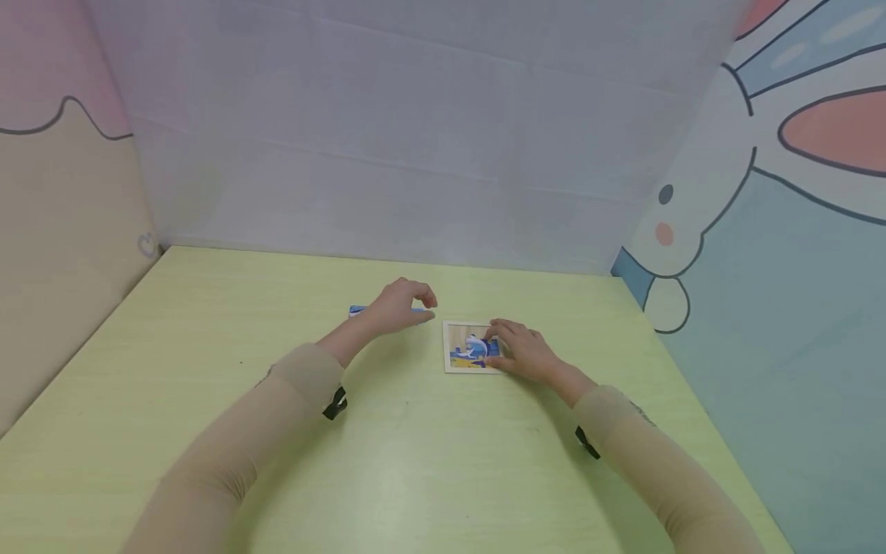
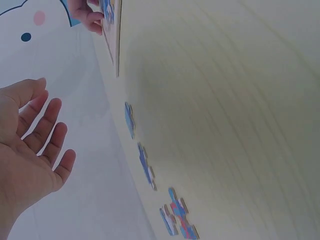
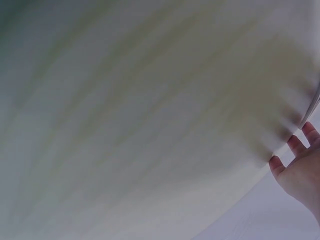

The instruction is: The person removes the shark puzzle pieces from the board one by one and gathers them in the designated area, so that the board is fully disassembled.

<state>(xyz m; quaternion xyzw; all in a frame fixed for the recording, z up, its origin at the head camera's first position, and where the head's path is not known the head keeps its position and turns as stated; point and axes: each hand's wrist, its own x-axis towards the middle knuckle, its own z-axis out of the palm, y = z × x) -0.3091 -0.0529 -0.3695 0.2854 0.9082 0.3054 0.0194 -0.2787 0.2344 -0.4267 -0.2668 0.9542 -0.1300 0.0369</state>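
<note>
My left hand hovers over the table with bent, parted fingers and nothing between them. Blue jigsaw pieces lie behind it, mostly hidden by the wrist in the head view. In the left wrist view, a blue piece, another piece and a red-and-blue cluster lie below the left hand. A framed puzzle board with a dolphin picture lies to its right. My right hand rests at the board's right side, thumb and fingers spread over it. Some right fingertips touch the tabletop.
The pale yellow-green table runs back to a plain white sheet. A cartoon rabbit panel stands along the right side, and a cream-and-pink panel on the left.
</note>
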